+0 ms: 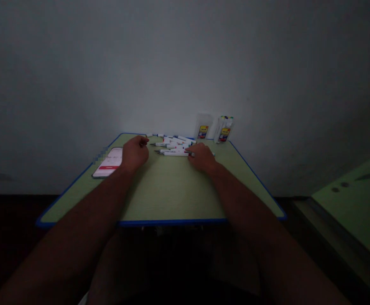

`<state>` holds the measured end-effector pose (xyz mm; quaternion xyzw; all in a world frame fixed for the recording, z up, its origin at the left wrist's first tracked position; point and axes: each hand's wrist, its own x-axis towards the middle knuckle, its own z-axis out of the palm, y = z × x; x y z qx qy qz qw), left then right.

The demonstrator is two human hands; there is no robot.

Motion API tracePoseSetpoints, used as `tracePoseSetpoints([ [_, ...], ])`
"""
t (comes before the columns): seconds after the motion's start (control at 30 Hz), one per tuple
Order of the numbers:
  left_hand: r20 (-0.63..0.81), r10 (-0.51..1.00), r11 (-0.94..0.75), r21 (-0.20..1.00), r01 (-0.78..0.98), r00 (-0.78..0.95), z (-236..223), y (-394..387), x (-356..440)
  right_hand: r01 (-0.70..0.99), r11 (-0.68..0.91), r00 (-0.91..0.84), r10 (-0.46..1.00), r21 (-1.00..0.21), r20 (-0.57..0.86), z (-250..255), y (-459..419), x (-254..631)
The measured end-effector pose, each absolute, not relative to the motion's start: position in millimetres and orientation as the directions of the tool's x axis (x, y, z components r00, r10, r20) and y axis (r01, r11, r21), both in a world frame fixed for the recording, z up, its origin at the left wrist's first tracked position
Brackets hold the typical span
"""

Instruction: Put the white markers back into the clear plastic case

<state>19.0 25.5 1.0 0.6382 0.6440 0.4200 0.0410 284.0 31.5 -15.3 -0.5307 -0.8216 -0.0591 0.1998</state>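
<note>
Several white markers lie in a loose pile at the far middle of a green desk with a blue rim. My left hand rests curled on the desk just left of the pile, fingers closed toward the nearest marker tip. My right hand lies on the right end of the pile, fingers closed on the end of the front marker.
A phone with a lit white and red screen lies at the desk's left side. Two clear marker packs stand against the wall at the back right. Another green desk sits at the right.
</note>
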Motion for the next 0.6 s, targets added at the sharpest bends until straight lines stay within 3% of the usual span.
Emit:
tracePoseSetpoints([
  [0.3, 0.446, 0.877, -0.149, 0.607, 0.781, -0.179, 1, 25, 22, 0.856, 0.517, -0.493, 0.816, 0.001, 0.302, -19, 31, 264],
  [0.6, 0.444, 0.877, -0.140, 0.599, 0.789, -0.181, 4, 23, 24, 0.860, 0.509, -0.473, 0.824, -0.041, 0.311, -20, 32, 265],
])
